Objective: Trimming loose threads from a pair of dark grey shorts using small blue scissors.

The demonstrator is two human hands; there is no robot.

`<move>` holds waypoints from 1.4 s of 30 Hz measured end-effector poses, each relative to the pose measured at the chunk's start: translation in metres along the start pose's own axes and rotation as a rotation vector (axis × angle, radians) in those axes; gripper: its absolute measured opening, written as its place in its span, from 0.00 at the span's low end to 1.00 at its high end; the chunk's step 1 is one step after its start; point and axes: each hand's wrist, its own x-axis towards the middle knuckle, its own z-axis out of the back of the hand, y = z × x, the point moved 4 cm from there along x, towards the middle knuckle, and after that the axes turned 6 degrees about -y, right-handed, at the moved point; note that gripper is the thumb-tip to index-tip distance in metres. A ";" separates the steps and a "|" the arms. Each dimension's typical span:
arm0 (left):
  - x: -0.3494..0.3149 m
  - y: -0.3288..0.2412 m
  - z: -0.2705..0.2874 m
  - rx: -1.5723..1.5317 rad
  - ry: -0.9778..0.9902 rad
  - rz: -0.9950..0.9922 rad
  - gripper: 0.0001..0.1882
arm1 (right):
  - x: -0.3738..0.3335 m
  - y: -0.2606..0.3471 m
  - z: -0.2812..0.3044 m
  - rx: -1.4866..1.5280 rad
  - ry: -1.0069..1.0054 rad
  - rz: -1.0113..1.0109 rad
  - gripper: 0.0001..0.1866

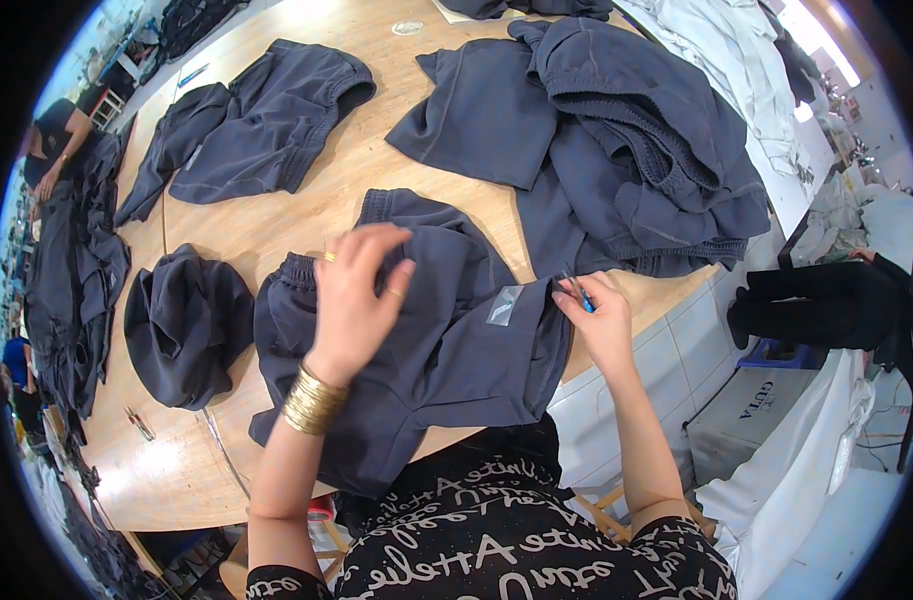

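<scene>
Dark grey shorts (426, 300) with a gathered elastic waistband lie spread on the table in front of me. A small shiny, pale rectangular label (503, 306) shows on one leg. My left hand (361, 290) is over the waistband side, thumb apart from the fingers, with nothing visible in it; the fingertips are slightly blurred. At the leg's hem, my right hand (598, 308) is closed on small blue-handled thread snips (584, 297). Their dark tip points toward the hem edge. Part of the snips is hidden by my fingers.
A pile of dark grey shorts (656, 130) stands at the far right of the wooden table (446, 215). More shorts (276, 120) lie far left, a bunched dark garment (188, 325) nearer. Small tools (138, 424) rest at the left. Another person (51, 150) stands beyond the left edge.
</scene>
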 end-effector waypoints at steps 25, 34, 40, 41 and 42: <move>-0.056 -0.047 0.007 -0.823 -0.248 0.244 0.12 | -0.045 0.110 -0.024 0.289 -0.115 0.819 0.22; -0.061 -0.038 0.004 -0.676 0.029 0.265 0.12 | 0.009 0.076 0.000 0.093 -0.105 0.432 0.13; -0.066 -0.070 -0.028 -0.731 0.438 0.032 0.18 | -0.034 0.013 -0.006 0.434 0.282 -0.317 0.06; -0.065 -0.074 -0.039 -0.644 0.429 -0.080 0.17 | -0.040 0.010 -0.005 0.427 0.285 -0.322 0.06; -0.064 -0.076 -0.048 -0.553 0.418 -0.191 0.17 | -0.046 0.008 -0.007 0.371 0.316 -0.338 0.07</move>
